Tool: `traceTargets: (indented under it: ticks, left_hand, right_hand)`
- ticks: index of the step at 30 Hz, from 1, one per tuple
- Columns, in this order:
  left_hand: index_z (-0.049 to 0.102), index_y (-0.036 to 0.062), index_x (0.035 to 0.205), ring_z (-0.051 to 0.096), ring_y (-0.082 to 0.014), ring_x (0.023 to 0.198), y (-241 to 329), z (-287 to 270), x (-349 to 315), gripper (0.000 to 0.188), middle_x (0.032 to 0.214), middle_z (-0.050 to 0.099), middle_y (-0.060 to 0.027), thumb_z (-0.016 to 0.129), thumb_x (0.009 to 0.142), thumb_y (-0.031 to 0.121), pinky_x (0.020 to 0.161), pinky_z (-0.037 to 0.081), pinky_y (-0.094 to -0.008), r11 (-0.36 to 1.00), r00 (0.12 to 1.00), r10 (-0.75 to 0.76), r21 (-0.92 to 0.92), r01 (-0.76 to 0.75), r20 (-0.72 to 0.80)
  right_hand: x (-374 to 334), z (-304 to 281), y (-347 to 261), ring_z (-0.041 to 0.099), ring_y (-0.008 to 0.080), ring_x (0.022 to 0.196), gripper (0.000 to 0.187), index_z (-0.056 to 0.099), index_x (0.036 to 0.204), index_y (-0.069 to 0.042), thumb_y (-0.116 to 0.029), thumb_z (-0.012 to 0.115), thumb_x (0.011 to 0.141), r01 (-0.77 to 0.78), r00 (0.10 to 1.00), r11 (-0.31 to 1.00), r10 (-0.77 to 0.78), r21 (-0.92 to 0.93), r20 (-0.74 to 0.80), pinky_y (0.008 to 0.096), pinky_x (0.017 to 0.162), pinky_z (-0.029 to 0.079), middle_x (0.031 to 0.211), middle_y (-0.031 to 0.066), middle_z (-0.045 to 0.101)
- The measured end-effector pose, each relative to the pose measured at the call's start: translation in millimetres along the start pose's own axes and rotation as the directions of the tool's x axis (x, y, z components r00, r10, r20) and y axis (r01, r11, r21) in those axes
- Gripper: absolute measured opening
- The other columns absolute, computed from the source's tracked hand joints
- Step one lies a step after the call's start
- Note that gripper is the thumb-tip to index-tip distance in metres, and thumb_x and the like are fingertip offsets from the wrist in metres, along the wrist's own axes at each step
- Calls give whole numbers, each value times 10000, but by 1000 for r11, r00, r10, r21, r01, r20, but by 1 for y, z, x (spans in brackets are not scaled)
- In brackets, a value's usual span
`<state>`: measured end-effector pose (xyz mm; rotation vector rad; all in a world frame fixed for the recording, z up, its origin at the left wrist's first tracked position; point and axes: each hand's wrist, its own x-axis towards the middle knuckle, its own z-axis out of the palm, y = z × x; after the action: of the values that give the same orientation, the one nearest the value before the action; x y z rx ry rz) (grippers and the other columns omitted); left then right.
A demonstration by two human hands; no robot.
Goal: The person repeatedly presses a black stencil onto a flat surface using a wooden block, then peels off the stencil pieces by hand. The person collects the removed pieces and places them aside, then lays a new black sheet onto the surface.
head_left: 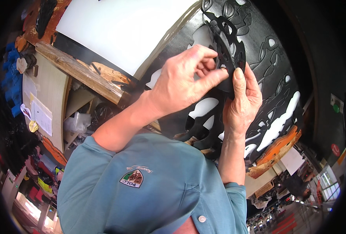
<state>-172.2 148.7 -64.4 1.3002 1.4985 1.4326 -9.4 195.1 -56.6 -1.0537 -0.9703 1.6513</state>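
A long, weathered brown wooden plank point(79, 72) edges the bench; just above and to its right spreads a flat, bright white worktop point(118, 27), strongly lit. Below the plank stands a pale beige wooden side panel point(44, 93) with a white paper sheet point(42, 117) fixed to it, and beside that panel, still under the plank, an open shelf compartment point(79, 102). Far below the plank, a bright window-like opening point(29, 206) glows. Well to the plank's right rises a dark wall-like surface point(324, 50), its detail lost in shadow.
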Motion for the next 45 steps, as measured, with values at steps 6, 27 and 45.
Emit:
traceTargets:
  ticks: [6,27,45]
  left_hand:
    - [730,-19,1138,756,-162,803,-14,-4,11,219,934,741,-112,803,932,-39,683,620,-270,884,906,420,203,-422,54]
    - [712,-8,1131,685,-81,730,-46,-75,29,144,889,750,-70,702,1072,124,652,566,-223,991,923,-105,-111,69,-370]
    - [640,-32,1411,650,-186,1133,13,-50,10,367,1264,676,-137,645,1049,33,982,540,-328,869,851,345,478,-129,-396]
  right_hand:
    - [3,9,-7,754,157,998,302,676,1360,52,-55,665,1077,38,998,996,-42,-80,-49,282,939,604,1134,141,790]
    - [66,-266,-172,747,274,1012,239,727,1177,29,-178,707,1060,385,884,923,-368,4,-288,418,970,620,1098,151,772]
    - [-2,-148,-81,729,155,911,302,744,1253,-4,-13,799,957,332,780,144,-597,-932,186,297,782,603,1045,102,789]
